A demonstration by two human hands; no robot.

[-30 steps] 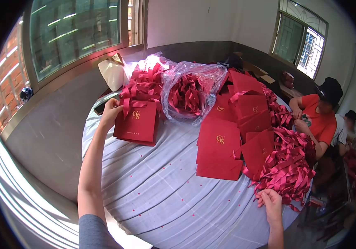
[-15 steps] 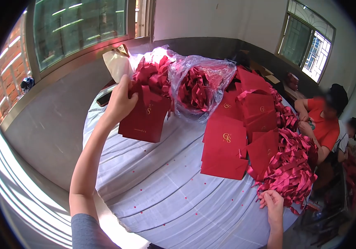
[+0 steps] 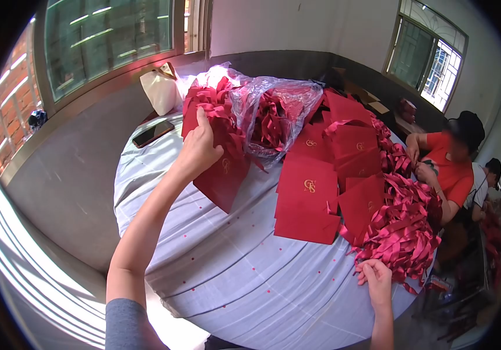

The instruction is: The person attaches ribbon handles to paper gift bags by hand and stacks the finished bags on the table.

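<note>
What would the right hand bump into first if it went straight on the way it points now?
Most likely the heap of red ribbons, just beyond the right hand. Its fingers may be touching the edge; the picture doesn't settle the gap.

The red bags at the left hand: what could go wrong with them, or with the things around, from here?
The red bags at the left hand sit askew, their ribbons close to the clear plastic bag, so they might tangle.
The phone lies near the edge of the table; a wide sweep of that hand could knock it.
The ribbon heap by the right hand also nears the edge; a pull might drag some off.
</note>
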